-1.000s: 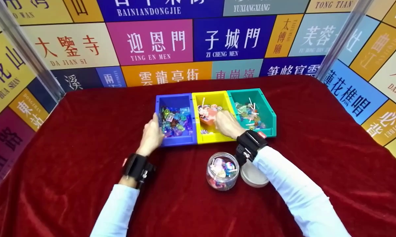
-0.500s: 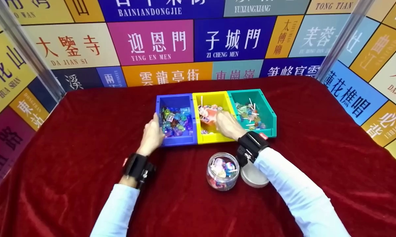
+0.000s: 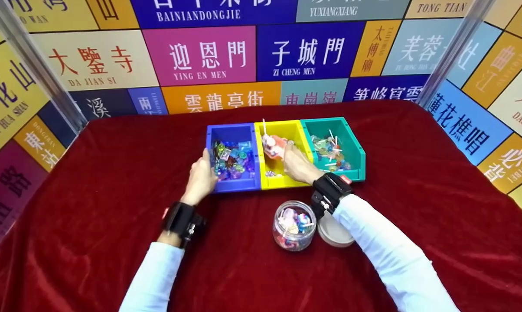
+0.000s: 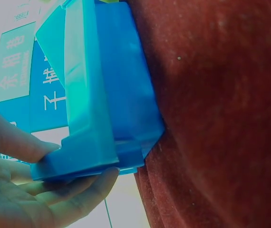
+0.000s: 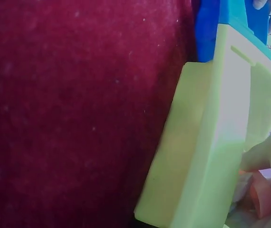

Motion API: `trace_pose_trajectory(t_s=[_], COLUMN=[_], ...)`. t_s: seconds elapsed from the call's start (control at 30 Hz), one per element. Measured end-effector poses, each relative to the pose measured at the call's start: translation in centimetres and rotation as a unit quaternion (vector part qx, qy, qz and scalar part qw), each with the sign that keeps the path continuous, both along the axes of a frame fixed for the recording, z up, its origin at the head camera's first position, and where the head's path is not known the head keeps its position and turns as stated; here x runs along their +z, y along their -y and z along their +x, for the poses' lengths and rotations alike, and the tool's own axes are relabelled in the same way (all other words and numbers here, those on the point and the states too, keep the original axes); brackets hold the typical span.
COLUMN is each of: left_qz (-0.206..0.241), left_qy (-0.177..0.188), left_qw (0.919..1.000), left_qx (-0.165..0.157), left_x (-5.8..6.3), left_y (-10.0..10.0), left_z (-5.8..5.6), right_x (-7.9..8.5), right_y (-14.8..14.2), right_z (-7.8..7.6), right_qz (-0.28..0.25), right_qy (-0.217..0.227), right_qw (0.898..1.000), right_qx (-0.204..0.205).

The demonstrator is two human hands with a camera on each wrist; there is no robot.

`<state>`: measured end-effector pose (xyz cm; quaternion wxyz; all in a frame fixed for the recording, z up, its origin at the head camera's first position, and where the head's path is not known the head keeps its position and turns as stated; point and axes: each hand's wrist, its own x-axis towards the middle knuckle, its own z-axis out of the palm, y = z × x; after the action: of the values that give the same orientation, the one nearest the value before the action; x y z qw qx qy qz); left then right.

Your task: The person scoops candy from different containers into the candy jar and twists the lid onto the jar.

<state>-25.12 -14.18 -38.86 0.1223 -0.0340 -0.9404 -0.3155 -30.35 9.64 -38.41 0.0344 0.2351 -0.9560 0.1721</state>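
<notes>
My left hand (image 3: 200, 178) grips the front left side of the blue bin (image 3: 237, 186); in the left wrist view the thumb lies on the rim and fingers (image 4: 81, 202) curl below it. Inside the yellow bin (image 3: 282, 183), my right hand (image 3: 299, 165) holds a pinkish-orange scoop (image 3: 279, 146) by its handle, partly hidden by the fingers. Candies lie in the scoop, and a white lollipop stick (image 3: 264, 127) juts up from it. A few striped candies (image 3: 270, 173) show near the yellow bin's front. Colourful clear beads or candies (image 3: 231, 161) fill the blue bin.
The green bin (image 3: 360, 157), with several lollipops (image 3: 332, 147), adjoins the yellow one on the right. Nearer me stands an uncapped clear jar (image 3: 293, 242) of candies. Its pale lid (image 3: 335, 234) lies beside it, under my right forearm. Dark red cloth (image 3: 126, 173) covers the table.
The scoop has risen slightly and tilted in the yellow bin, with candies and the lollipop stick now higher. My left hand keeps its hold on the blue bin.
</notes>
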Motion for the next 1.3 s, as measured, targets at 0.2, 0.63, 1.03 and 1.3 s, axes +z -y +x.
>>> trace_pose_trajectory(t_s=[0.2, 0.63, 1.03, 1.3], left_qz=[0.002, 0.002, 0.048, 0.057], left_qy=[0.015, 0.019, -0.003, -0.149], left_qw=[0.9999, 0.9998, 0.9989, 0.9871], left_qx=[-0.001, -0.004, -0.004, -0.005], left_x=[0.0, 0.2, 0.1, 0.4], left_y=[-0.1, 0.0, -0.3, -1.8], left_z=[-0.1, -0.1, 0.4, 0.9], right_x=[0.5, 2.2, 2.8, 3.3], right_y=[-0.4, -1.7, -3.1, -4.7], right_z=[0.1, 1.4, 2.6, 3.4], right_qz=[-0.05, -0.043, -0.092, -0.144], right_qy=[0.032, 0.081, 0.08, 0.051], right_qw=[0.998, 0.995, 0.992, 0.988], right_qx=[-0.002, -0.036, -0.04, -0.036])
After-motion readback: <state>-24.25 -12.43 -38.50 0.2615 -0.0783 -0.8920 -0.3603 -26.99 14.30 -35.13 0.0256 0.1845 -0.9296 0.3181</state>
